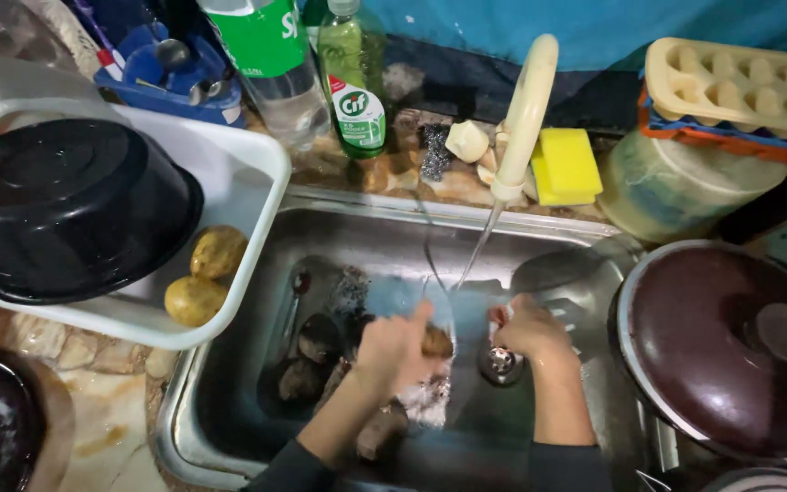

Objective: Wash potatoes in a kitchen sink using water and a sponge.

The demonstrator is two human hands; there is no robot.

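Your left hand (393,349) is wrapped around a brown potato (436,342), and the potato pokes out of your fist toward 3 o'clock. Its long side lies flat, running from 9 to 3 o'clock. It sits low in the middle of the sink (384,219), right under the thin stream of water (475,251) that falls from the cream tap (526,114). Your right hand (528,330) is just beside it at 3 o'clock, close but with a small gap. Its fingers look curled in; you cannot tell if they hold anything. Your left hand is the one nearer the potato. Both arms come up from 6 o'clock. More dirty potatoes (316,355) lie at 9 o'clock, and two clean potatoes (207,273) rest in the white tub (270,173) at 10 o'clock.
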